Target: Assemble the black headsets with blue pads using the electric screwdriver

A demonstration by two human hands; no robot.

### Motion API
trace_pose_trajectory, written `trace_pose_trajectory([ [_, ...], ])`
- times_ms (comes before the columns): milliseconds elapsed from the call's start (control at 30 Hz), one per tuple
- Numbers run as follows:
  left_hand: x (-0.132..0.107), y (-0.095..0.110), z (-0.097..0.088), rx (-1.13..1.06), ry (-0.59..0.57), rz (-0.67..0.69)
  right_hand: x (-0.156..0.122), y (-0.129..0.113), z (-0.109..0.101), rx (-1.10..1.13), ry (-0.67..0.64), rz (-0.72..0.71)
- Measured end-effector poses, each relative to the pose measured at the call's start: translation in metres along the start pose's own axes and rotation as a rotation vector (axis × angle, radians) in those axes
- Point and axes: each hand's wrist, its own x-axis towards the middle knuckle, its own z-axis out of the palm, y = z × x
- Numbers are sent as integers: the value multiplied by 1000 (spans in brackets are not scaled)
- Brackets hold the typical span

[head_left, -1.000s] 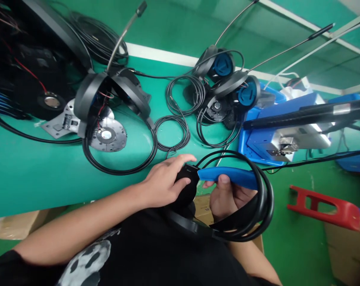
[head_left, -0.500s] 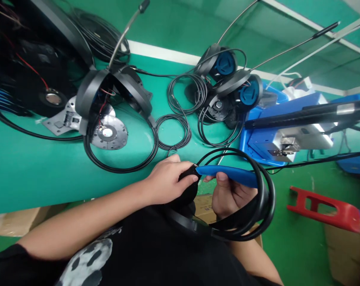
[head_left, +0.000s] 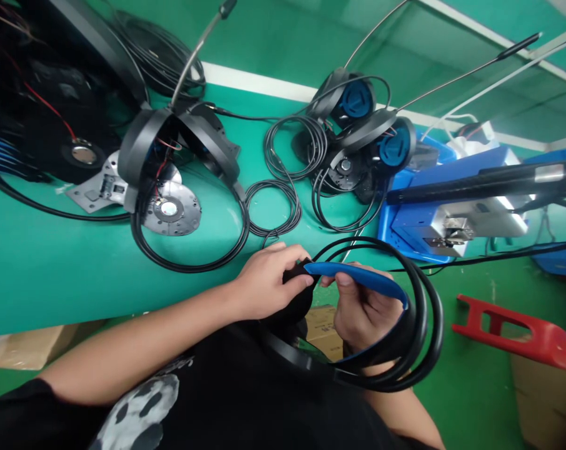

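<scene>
Close to my body I hold a headset (head_left: 428,312) with a double black tube headband. Inside its loop runs a headband strap (head_left: 358,275), blue on one face and black on the other. My left hand (head_left: 268,281) is closed on the black end of the strap, beside a dark earcup. My right hand (head_left: 367,306) pinches the blue part, thumb on top and fingers beneath. The strap bends down along the headband past my right hand. My palms and the earcup partly hide the strap's end.
An opened headset (head_left: 184,150) with exposed speaker parts lies on the green table (head_left: 77,269). Coiled cables (head_left: 273,206) and more headsets (head_left: 358,131) with boom mics are behind. At right are a blue-and-silver machine (head_left: 456,206) and a red plastic stool (head_left: 512,331).
The headband loop has shifted slightly right and down. The blue strap now curves downward at its right end, with my right hand still pinching it.
</scene>
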Motion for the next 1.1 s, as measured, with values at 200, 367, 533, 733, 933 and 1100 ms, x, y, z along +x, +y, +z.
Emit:
trace_pose_trajectory([
  [200,0,-1,1,-53,31,-31,-3,1,2,33,33,109],
  [367,4,-1,2,-55,41,-53,-3,-6,3,-8,-3,169],
  [533,6,-2,2,-44,28,-57,-3,-15,3,-21,64,213],
  [733,6,-3,2,-42,26,-48,-4,-16,-4,-155,10,213],
  [933,3,0,4,5,6,-26,-5,-4,-2,-128,84,103],
  [1100,1,2,2,32,7,-61,-8,10,0,21,76,-165],
])
